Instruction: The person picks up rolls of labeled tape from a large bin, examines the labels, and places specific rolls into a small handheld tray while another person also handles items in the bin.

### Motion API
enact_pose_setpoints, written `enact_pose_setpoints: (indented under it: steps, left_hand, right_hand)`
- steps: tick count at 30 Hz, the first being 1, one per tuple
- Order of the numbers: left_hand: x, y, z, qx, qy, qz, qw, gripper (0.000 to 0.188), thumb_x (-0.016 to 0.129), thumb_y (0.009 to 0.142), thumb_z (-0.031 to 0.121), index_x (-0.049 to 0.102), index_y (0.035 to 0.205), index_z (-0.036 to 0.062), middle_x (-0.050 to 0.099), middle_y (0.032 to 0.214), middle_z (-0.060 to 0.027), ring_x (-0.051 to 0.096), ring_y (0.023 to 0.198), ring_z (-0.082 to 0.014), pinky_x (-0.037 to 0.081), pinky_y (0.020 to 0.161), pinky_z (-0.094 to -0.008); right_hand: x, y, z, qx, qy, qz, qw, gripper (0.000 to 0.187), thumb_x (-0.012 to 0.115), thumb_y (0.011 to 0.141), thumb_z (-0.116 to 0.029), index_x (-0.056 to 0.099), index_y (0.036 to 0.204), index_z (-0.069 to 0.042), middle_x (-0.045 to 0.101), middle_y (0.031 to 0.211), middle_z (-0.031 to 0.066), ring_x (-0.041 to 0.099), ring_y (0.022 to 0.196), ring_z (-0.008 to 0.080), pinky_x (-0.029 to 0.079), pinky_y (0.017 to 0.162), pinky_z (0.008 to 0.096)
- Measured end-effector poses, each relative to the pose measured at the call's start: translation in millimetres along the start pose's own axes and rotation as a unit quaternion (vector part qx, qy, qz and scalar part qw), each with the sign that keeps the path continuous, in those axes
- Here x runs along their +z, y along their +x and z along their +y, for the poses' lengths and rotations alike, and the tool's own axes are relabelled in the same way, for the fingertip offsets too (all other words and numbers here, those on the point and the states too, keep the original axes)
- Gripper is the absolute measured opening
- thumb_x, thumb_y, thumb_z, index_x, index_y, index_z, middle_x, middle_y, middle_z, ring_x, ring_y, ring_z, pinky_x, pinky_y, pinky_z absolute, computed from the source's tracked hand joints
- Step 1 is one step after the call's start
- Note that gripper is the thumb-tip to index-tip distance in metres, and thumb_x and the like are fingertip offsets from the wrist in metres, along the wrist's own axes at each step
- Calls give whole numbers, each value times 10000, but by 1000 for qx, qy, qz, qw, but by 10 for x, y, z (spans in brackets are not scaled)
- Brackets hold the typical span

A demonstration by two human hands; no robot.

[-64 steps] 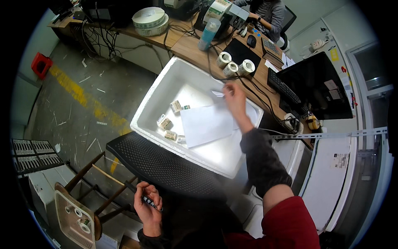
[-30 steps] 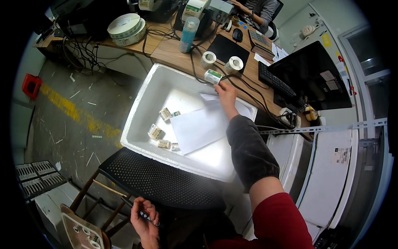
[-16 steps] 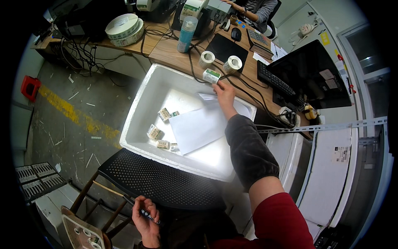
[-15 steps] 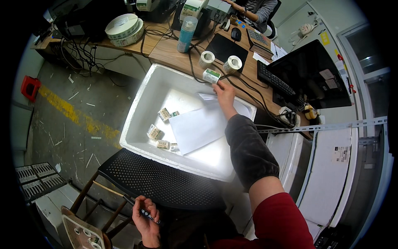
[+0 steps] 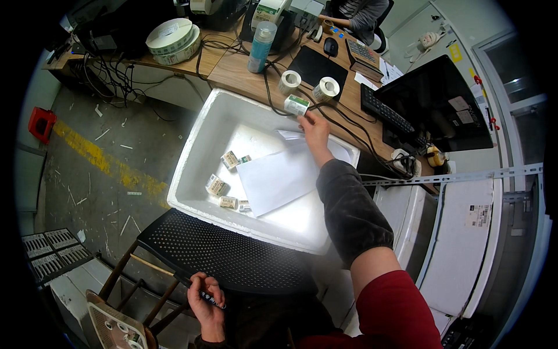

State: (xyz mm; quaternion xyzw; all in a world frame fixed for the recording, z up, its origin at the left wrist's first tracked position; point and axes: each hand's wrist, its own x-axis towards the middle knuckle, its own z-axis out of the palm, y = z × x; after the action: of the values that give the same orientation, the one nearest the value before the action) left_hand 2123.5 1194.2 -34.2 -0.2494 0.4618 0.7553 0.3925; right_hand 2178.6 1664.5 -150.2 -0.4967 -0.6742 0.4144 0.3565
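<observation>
My right hand (image 5: 314,129) reaches across a white foam box (image 5: 200,147) and holds a small green-and-white carton (image 5: 296,104) at the box's far rim, next to the wooden desk (image 5: 232,70). Inside the box lie a white sheet of paper (image 5: 279,177) and several small cartons (image 5: 224,186) near its left wall. My left hand (image 5: 205,298) is low by my lap, closed around a dark pen (image 5: 203,294), just below the black mesh chair seat (image 5: 221,256) that the box rests on.
Two rolls of labels (image 5: 308,84), a blue spray bottle (image 5: 260,46), cables, a keyboard (image 5: 386,116) and a dark monitor (image 5: 436,104) crowd the desk. A big label reel (image 5: 171,38) lies far left. Another person sits at the top. White cabinets stand at the right.
My right hand has moved from inside the box to its far rim and now holds the small carton there. My left hand stays low with the pen.
</observation>
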Motion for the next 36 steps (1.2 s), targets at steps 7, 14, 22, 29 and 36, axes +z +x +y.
enact_pose_setpoints:
  steps: [7,14,22,29,36]
  left_hand:
    - [-20,51,-53,48,74,-3,996,224,483,936,217,541,913,2,613,640,-160,406,288,-153,296,275,-235]
    - [-22,52,-33,45,93,8,995,225,479,935,211,531,911,-6,602,627,-170,403,280,-158,289,268,-241]
    - [-20,62,-34,45,97,12,994,227,474,936,211,524,907,-9,593,615,-185,402,272,-169,278,259,-247]
    - [-17,53,-22,46,98,15,994,234,462,940,214,521,901,-9,591,606,-193,401,265,-176,278,253,-247]
    - [-8,67,-28,41,100,17,994,245,472,936,224,527,895,-11,590,599,-193,405,262,-181,285,252,-246]
  right_hand:
    - [-1,208,125,-23,-42,-4,999,224,661,822,-143,646,979,16,576,717,19,534,572,80,503,525,241]
    - [47,341,68,104,114,-15,988,323,666,828,-178,606,1020,75,608,737,63,556,537,114,531,483,267]
    - [5,392,16,138,94,-16,986,341,669,832,-179,603,1039,84,603,742,68,556,542,104,531,487,262]
    - [38,299,-3,122,107,-11,987,326,657,851,-169,598,1071,64,588,746,39,535,566,83,532,505,261]
    - [33,316,53,119,113,-5,986,330,655,853,-171,595,1093,48,584,752,27,532,567,75,532,507,253]
